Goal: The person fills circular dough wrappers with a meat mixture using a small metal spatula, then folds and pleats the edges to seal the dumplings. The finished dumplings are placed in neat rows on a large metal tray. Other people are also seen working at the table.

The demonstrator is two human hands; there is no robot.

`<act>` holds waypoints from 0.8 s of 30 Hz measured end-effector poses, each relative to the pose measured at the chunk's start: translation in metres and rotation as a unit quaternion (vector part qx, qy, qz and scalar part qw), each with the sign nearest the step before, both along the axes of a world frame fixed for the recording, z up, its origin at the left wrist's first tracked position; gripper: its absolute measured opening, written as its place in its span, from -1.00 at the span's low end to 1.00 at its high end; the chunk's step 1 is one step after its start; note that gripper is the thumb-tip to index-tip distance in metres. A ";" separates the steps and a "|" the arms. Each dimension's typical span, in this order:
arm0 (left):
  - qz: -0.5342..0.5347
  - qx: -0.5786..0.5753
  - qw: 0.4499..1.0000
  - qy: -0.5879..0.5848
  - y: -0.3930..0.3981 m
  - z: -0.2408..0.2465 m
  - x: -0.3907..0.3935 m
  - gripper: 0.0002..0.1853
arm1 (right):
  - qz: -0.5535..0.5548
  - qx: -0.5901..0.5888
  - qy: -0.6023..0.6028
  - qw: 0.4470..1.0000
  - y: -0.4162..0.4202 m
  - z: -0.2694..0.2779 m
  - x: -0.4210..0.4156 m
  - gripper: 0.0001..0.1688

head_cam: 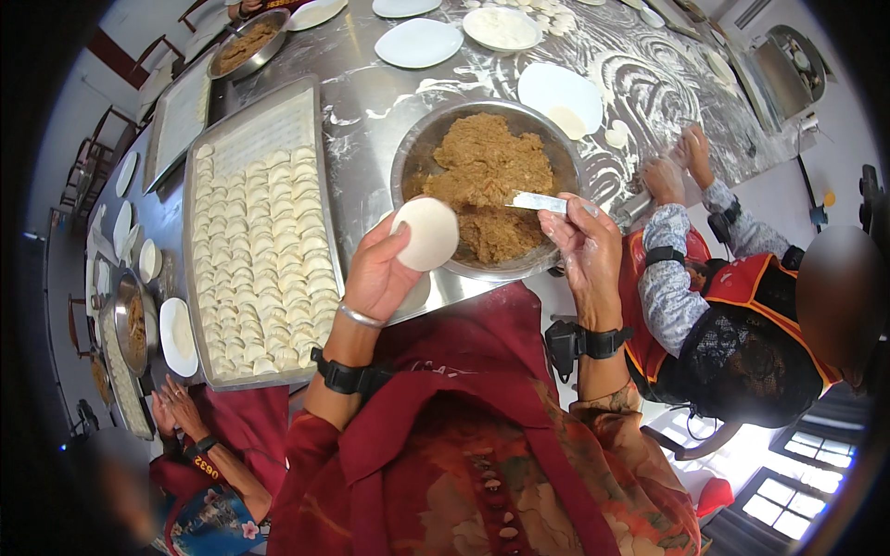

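My left hand holds a round dumpling wrapper flat, its thumb resting on top. In my right hand is a flat metal spatula, its tip over the brown minced filling. The filling sits heaped in a wide steel bowl before me, with a furrow across its nearer part. To the left of the bowl lies a metal tray with rows of folded dumplings; its far end shows bare liner.
Floury white plates stand beyond the bowl on the steel table. At right, a co-worker's hands hold a rolling pin. Another person's hands are at lower left, near a white dish and a second filling bowl.
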State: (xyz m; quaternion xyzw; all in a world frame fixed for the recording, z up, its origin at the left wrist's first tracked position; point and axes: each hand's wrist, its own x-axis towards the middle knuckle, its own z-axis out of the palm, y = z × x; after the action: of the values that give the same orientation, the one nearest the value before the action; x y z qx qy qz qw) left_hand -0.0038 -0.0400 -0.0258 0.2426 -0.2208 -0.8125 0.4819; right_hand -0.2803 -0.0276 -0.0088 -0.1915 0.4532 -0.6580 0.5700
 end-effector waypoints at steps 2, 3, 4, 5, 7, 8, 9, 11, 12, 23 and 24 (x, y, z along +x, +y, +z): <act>0.000 0.006 1.000 0.030 -0.004 0.006 -0.010 -0.45 | 0.009 -0.011 0.005 1.000 0.003 0.013 0.010 -0.69; 0.007 0.005 0.999 0.039 -0.005 0.010 -0.016 -0.47 | 0.013 -0.016 0.008 1.000 0.005 0.020 0.016 -0.69; 0.012 0.005 0.999 0.050 -0.006 0.013 -0.022 -0.48 | 0.013 -0.024 0.017 0.999 0.007 0.025 0.021 -0.71; 0.017 0.004 0.998 0.062 -0.007 0.016 -0.026 -0.50 | 0.006 -0.050 0.058 0.997 0.010 0.026 0.030 -0.71; 0.013 0.005 0.997 0.078 -0.008 0.016 -0.029 -0.47 | -0.010 -0.105 0.140 0.984 0.019 0.028 0.046 -0.72; 0.021 0.016 0.996 0.082 -0.008 0.014 -0.029 -0.47 | 0.005 -0.101 0.192 0.976 0.025 0.029 0.051 -0.78; 0.026 0.026 0.996 0.087 -0.008 0.012 -0.029 -0.47 | 0.007 -0.164 0.312 0.936 0.030 0.026 0.052 -0.80; 0.027 0.037 0.995 0.094 -0.008 0.014 -0.029 -0.44 | 0.010 -0.281 0.529 0.801 0.034 0.015 0.053 -0.81; 0.027 0.044 0.994 0.096 -0.008 0.018 -0.029 -0.42 | 0.004 -0.347 0.547 0.761 0.035 0.014 0.058 -0.73; 0.076 0.090 0.989 0.084 -0.011 0.023 -0.019 -0.33 | 0.106 -0.359 0.604 0.703 0.043 0.028 0.042 -0.75; 0.082 0.089 0.989 0.083 -0.010 0.022 -0.020 -0.32 | 0.086 -0.327 0.589 0.734 0.045 0.034 0.041 -0.78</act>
State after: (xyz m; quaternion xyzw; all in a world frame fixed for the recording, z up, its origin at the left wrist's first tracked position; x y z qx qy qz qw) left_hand -0.0238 -0.0504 -0.0035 0.2334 -0.0866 -0.8041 0.5398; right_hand -0.2389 0.0178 0.0256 -0.7534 0.4369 -0.4693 0.1459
